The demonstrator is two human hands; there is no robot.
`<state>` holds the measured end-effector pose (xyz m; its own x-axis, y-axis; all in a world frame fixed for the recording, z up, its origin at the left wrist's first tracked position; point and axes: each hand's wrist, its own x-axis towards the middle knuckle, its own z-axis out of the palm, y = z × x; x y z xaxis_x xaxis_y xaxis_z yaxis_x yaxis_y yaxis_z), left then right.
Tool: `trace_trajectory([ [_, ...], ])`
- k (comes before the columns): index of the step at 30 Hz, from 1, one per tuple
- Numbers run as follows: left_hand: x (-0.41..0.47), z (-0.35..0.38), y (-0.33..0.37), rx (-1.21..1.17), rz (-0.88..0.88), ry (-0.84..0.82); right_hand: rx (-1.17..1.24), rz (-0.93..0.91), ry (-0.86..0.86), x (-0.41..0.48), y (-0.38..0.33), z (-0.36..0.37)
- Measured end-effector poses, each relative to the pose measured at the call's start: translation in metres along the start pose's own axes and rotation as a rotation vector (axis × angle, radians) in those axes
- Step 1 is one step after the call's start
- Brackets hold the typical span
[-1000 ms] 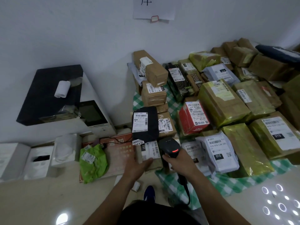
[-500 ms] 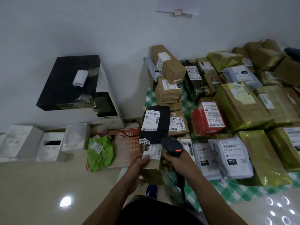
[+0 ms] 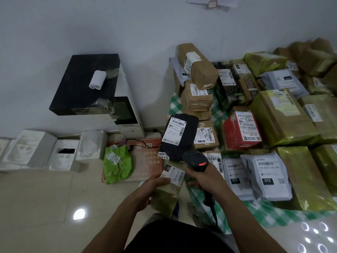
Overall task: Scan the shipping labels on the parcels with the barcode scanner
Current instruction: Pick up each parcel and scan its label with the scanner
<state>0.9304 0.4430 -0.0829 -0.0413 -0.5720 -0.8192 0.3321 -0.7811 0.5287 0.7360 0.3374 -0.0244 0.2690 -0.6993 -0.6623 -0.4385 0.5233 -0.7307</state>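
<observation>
The small tape-wrapped parcel (image 3: pixel 166 198) is held at near centre, just left of the checked cloth (image 3: pixel 264 212), with its white label (image 3: pixel 174 175) facing up. It looks light and boxy under slick tape, so a hold on its side edges, clear of the label, seems best. The left hand (image 3: pixel 155 187) grips its left edge, thumb on top beside the label. The right hand (image 3: pixel 206 178) is wrapped round the barcode scanner (image 3: pixel 196 158), whose head sits just right of the label. The fingers underneath, the scanner's window and the label's print cannot be made out.
</observation>
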Motion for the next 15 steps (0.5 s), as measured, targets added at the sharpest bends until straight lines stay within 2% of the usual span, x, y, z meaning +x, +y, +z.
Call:
trace_trajectory([
  [6,-0.010,-0.042,-0.012,0.074,0.078,0.068,-0.119,-0.068,-0.030,-0.005,-0.013,0.003],
  [9,-0.015,-0.067,-0.014,0.028,0.119,0.188,-0.201,-0.108,-0.136,-0.008,-0.020,0.008],
  [15,-0.031,-0.093,0.012,0.054,0.305,0.284,-0.456,-0.146,-0.327,-0.010,-0.029,0.021],
])
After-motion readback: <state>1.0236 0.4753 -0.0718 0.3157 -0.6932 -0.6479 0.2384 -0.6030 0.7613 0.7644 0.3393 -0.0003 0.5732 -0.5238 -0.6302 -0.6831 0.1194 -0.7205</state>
